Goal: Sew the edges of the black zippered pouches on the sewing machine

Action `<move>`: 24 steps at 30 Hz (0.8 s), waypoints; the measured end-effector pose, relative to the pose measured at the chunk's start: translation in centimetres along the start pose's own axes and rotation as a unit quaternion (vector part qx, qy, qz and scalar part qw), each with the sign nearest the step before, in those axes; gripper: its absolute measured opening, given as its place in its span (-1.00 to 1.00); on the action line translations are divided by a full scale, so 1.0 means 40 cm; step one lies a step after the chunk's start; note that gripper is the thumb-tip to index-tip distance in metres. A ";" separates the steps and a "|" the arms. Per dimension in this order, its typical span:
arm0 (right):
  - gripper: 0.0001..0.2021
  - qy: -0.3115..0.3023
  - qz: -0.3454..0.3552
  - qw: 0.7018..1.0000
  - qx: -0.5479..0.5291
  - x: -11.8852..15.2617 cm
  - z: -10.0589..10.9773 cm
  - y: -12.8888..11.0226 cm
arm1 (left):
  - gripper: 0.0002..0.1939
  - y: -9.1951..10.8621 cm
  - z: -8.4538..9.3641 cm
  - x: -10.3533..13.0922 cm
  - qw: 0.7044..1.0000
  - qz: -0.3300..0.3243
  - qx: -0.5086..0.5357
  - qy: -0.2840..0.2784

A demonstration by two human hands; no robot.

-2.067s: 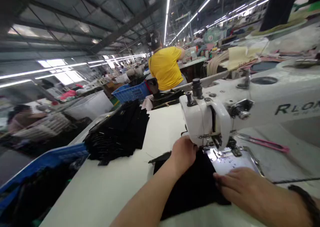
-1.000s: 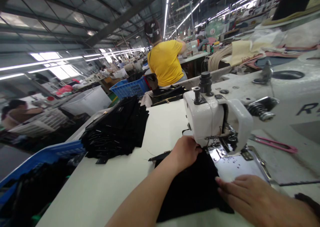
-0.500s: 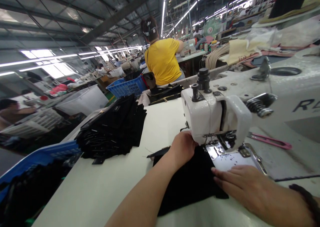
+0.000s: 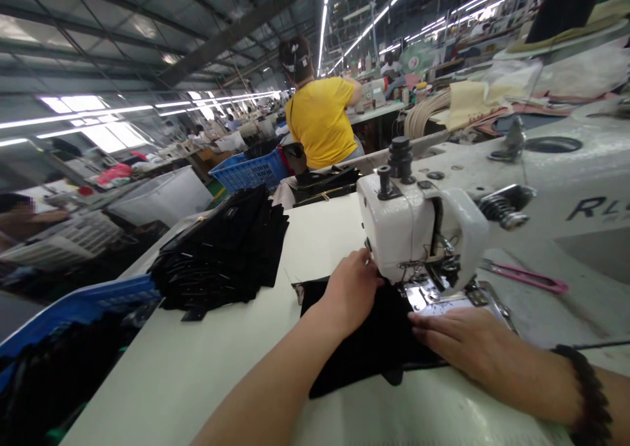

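A black fabric piece lies on the pale table, its far edge by the needle area of a white sewing machine. My left hand is on its far left part, fingers curled and closed on the cloth close beside the machine head; the fingertips are partly hidden. My right hand rests at the cloth's right edge, fingers stretched out and lying flat, fingertips touching the fabric just in front of the metal needle plate. A dark bracelet circles the right wrist.
Left of the fabric stands a stack of black pieces. A blue basket with dark cloth is at the table's left edge. Pink-handled snips lie on the machine bed. Ahead, a person in a yellow shirt sits facing away.
Both hands and the fabric have shifted slightly; the fabric's near edge has moved away from me, toward the machine. My right hand has moved a little left and forward.
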State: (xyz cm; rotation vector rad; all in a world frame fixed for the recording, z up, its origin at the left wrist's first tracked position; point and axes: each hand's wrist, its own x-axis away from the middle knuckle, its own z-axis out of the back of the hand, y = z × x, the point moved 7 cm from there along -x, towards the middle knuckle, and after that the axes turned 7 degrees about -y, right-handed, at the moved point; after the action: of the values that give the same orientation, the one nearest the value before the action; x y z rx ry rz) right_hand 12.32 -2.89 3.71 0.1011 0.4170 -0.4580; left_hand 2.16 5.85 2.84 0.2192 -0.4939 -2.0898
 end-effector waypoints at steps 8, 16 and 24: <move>-0.74 -0.020 -0.073 0.997 -0.025 0.045 -0.040 0.028 | -0.80 0.086 -0.047 0.135 0.993 -0.109 0.009 -0.034; -0.68 -0.021 -0.050 0.998 0.012 0.052 -0.037 -0.006 | -0.72 -0.024 -0.037 0.112 0.950 0.079 0.302 0.011; -0.76 -0.102 0.000 0.994 0.032 0.047 -0.070 -0.025 | -0.76 0.076 -0.030 0.148 0.976 -0.097 0.172 0.090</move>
State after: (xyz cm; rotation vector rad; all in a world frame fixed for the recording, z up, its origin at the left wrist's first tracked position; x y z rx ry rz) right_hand 12.39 -4.03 0.37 0.1147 0.2015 -0.4766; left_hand 1.72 -0.90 3.29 0.6781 -0.7471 -2.1347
